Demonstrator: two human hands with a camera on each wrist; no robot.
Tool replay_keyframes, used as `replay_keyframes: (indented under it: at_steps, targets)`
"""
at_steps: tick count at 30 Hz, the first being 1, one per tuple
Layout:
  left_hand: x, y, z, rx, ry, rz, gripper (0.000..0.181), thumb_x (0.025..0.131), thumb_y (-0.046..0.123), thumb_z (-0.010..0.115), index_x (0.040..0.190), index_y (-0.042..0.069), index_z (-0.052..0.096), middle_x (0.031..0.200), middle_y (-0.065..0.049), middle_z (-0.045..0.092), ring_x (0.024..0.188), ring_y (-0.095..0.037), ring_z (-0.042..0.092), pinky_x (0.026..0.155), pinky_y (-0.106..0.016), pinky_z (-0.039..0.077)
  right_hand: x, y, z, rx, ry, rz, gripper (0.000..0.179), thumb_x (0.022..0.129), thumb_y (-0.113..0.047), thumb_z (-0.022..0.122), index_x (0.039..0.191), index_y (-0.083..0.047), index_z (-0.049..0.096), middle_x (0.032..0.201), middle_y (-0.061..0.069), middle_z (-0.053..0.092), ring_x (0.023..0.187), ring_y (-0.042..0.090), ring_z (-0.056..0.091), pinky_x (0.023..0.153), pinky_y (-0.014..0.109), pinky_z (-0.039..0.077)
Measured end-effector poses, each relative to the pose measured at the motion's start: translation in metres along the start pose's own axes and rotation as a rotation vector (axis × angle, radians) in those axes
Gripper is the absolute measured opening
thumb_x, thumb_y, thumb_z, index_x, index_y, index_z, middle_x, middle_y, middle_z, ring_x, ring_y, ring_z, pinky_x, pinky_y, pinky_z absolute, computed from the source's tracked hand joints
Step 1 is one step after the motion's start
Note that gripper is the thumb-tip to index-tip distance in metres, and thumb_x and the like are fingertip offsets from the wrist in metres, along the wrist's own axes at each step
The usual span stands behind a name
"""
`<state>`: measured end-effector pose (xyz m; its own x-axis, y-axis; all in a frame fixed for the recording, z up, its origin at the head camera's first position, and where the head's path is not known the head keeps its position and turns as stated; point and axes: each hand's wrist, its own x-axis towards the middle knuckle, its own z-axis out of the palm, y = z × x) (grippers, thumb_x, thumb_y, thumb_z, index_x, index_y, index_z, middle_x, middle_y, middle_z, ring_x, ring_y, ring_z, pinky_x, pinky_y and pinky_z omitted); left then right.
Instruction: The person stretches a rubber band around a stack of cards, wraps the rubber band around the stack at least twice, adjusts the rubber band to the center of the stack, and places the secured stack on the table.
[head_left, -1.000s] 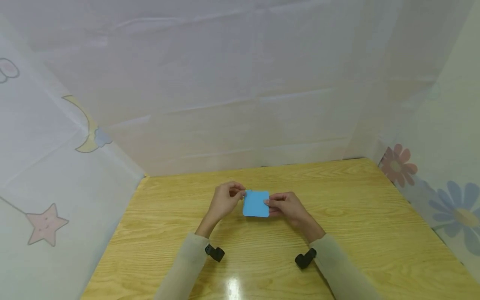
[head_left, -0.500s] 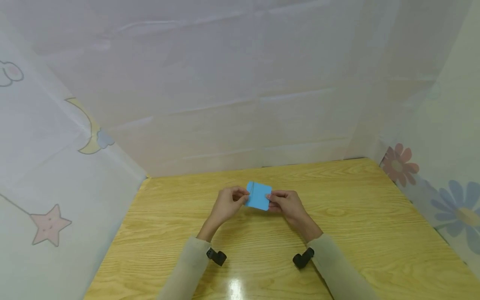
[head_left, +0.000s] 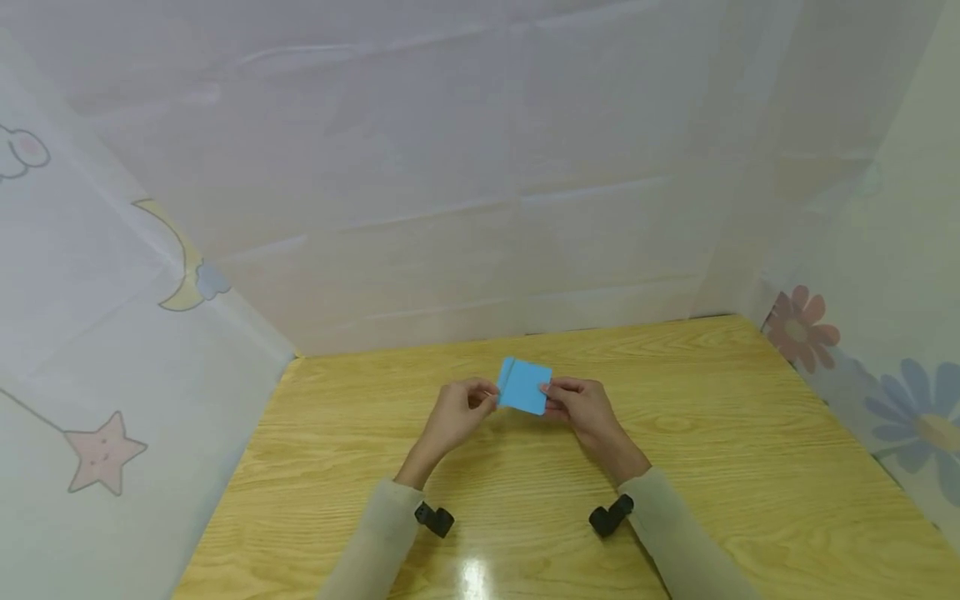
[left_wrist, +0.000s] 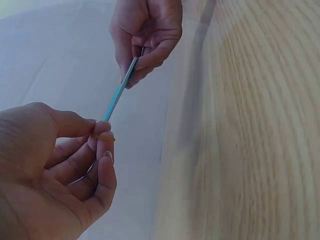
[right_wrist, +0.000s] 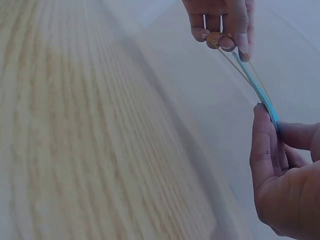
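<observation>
Just beyond the two pale sleeves and the black wrist cameras, the left hand and right hand face each other across a square blue card, held up off the counter. The right hand bears it, fingers pinching the right edge from both faces. The left fingers pinch a thin orange elastic band at the opposite edge, so close that contact with the card itself is hard to judge.

The key relation seems to be this: the card lies to the right of the left fingers, and the band's two strands run from those fingers along either face of it, the card between them. Being near square, it offers no clear long axis; it tilts, its upper edge sloping down to the right in the head view. Whether it is one sheet or several pressed together I cannot tell.

Wood stretches away to the left and right of both hands. Forward there looks to be less room: the counter's far edge appears near, meeting the pale backdrop.
</observation>
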<state>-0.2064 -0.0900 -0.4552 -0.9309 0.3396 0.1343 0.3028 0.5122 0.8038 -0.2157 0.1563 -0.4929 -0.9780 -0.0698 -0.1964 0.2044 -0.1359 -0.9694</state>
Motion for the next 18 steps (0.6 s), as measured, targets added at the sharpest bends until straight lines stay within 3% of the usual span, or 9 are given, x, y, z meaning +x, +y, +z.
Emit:
replay_keyframes:
  at_steps: [3,9,12,14,18]
  targets:
    - [0.000,0.001,0.004,-0.028,-0.008,-0.001,0.018,0.105,0.017,0.065,0.116,0.008,0.076,0.098,-0.010,0.080,0.093,-0.036,0.077,0.070,-0.024,0.059,0.001,-0.001,0.001,0.029,0.021,-0.006,0.036,0.103,-0.012,0.069,0.129,0.012,0.065,0.085,-0.003,0.072,0.075,0.008,0.071,0.085,0.035,0.066]
    - [-0.002,0.004,0.012,-0.067,-0.056,-0.021,0.025,0.106,0.016,0.062,0.122,0.003,0.075,0.101,-0.018,0.080,0.095,-0.035,0.078,0.064,-0.023,0.052,0.003,-0.003,0.003,0.067,0.059,-0.004,0.039,0.103,-0.010,0.068,0.134,0.013,0.063,0.089,-0.002,0.073,0.076,0.007,0.073,0.089,0.036,0.065]
    - [-0.003,0.004,0.014,-0.112,-0.101,-0.038,0.028,0.108,0.013,0.057,0.124,-0.003,0.074,0.103,-0.022,0.079,0.097,-0.036,0.077,0.071,-0.031,0.060,0.004,-0.004,0.002,0.077,0.081,-0.003,0.041,0.103,-0.009,0.068,0.136,0.014,0.062,0.089,-0.002,0.073,0.075,0.007,0.073,0.089,0.036,0.065]
    - [-0.004,0.002,0.014,-0.146,-0.135,-0.040,0.029,0.108,0.011,0.054,0.123,-0.005,0.073,0.104,-0.024,0.078,0.100,-0.037,0.077,0.082,-0.041,0.064,0.004,-0.004,0.002,0.080,0.093,-0.009,0.041,0.102,-0.009,0.068,0.136,0.015,0.061,0.088,-0.002,0.073,0.074,0.007,0.073,0.089,0.036,0.065]
    - [-0.004,0.000,0.015,-0.153,-0.209,-0.009,0.025,0.109,0.007,0.052,0.114,-0.004,0.073,0.106,-0.025,0.076,0.101,-0.041,0.075,0.091,-0.053,0.062,0.004,-0.003,0.003,0.077,0.092,-0.020,0.042,0.102,-0.006,0.068,0.136,0.017,0.060,0.089,-0.002,0.072,0.074,0.007,0.074,0.087,0.034,0.065]
